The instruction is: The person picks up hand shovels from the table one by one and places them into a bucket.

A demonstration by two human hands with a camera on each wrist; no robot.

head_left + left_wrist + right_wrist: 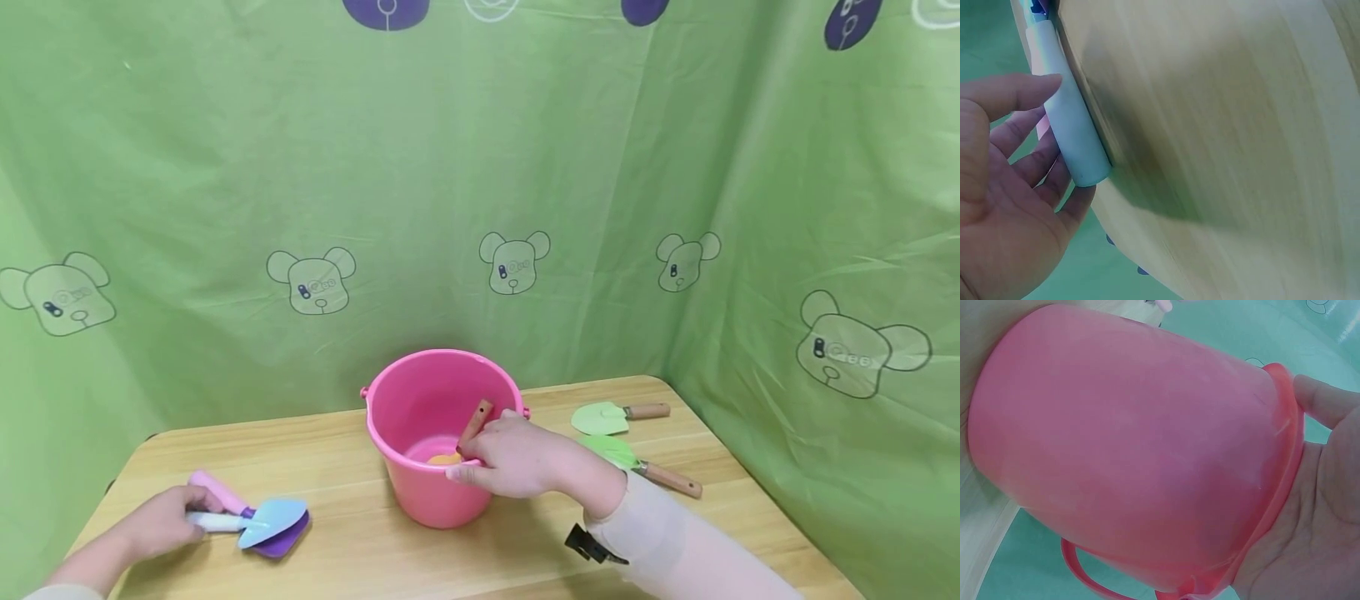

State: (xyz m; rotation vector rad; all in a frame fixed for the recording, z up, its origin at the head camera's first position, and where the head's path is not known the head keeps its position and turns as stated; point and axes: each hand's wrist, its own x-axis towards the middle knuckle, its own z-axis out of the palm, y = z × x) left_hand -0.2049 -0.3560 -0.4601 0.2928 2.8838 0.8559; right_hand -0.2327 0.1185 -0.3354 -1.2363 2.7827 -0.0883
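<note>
My left hand (pixel 161 521) holds the pale handle of a light blue toy trowel (pixel 273 521). In the left wrist view, the thumb lies over this handle (pixel 1069 119) and the fingers are behind it. Under the blue blade is a purple toy shovel (pixel 287 542) with a pink handle. My right hand (pixel 513 458) grips the near right rim of a pink bucket (pixel 442 500), thumb outside and fingers inside, mostly hidden. Within the bucket, beside those fingers, leans an orange-yellow trowel with a wooden handle (pixel 476 423). The right wrist view shows the bucket's side (pixel 1129 444) and my palm against its rim.
To the right of the bucket lie a pale green trowel (pixel 600 418) and a brighter green hand tool (pixel 611 452), both wooden-handled. A green curtain (pixel 420 167) printed with bear heads hangs around the wooden table (pixel 337 467).
</note>
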